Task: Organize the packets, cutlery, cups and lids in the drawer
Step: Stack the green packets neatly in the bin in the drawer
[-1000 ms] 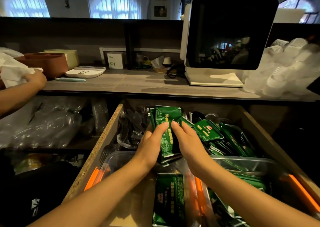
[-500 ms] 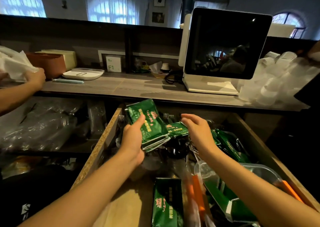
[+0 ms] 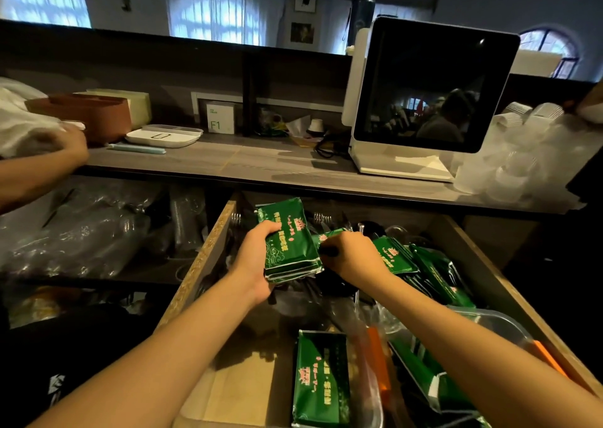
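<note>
Green packets (image 3: 288, 243) now sit gathered in a stack gripped by the left hand (image 3: 253, 266), lifted over the open drawer (image 3: 199, 264), while the right hand (image 3: 350, 254) has reached in, fingers curling onto another packet (image 3: 329, 235). Collecting looks underway; the dark cutlery beneath is hard to make out.

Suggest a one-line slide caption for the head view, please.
Left hand holds a stack of green packets over the open drawer while the right hand gathers another packet.
</note>
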Demonstrator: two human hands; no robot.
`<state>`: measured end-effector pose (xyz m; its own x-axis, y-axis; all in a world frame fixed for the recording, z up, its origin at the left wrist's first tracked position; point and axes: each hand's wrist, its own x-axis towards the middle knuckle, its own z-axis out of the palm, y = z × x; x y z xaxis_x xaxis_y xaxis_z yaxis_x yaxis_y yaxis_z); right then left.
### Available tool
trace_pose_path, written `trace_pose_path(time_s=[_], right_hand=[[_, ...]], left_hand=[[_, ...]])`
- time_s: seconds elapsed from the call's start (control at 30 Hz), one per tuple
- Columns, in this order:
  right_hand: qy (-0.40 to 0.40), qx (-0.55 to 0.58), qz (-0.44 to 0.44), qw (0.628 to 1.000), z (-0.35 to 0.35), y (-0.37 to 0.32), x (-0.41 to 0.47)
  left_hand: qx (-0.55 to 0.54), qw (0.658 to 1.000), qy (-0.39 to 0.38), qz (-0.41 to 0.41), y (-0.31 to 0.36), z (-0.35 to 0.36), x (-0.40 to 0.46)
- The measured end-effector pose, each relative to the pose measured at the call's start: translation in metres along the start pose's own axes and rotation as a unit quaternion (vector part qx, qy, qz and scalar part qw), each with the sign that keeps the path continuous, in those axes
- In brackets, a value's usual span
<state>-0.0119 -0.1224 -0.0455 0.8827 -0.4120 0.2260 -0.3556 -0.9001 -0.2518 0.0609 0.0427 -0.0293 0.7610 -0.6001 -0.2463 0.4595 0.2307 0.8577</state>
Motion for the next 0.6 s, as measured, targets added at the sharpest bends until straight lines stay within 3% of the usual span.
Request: trace_pose_path(time_s=[0.13, 0.2, 0.33, 0.47, 0.6], right_hand=[[0.035, -0.031, -0.003, 0.999, -0.003, 0.005, -0.001], [0.088, 0.064, 0.039, 0.993, -0.009, 0.010, -0.003], [0.230, 0.243, 0.101, 0.937, -0.026, 0.018, -0.018], [0.279, 0.359, 0.041, 0.890, -0.042, 0.017, -0.042], [0.220, 0.355, -0.074, 0.906, -0.045, 0.010, -0.056]], left_hand=[[0.002, 1.000, 0.021, 0.014, 0.004, -0.004, 0.000], [0.014, 0.999, 0.031, 0.023, 0.006, -0.006, 0.000], [0.070, 0.997, -0.015, -0.007, 0.004, -0.001, -0.005], [0.120, 0.991, -0.049, -0.045, -0.004, 0.007, -0.008], [0.090, 0.991, -0.067, -0.075, -0.008, 0.009, -0.008]])
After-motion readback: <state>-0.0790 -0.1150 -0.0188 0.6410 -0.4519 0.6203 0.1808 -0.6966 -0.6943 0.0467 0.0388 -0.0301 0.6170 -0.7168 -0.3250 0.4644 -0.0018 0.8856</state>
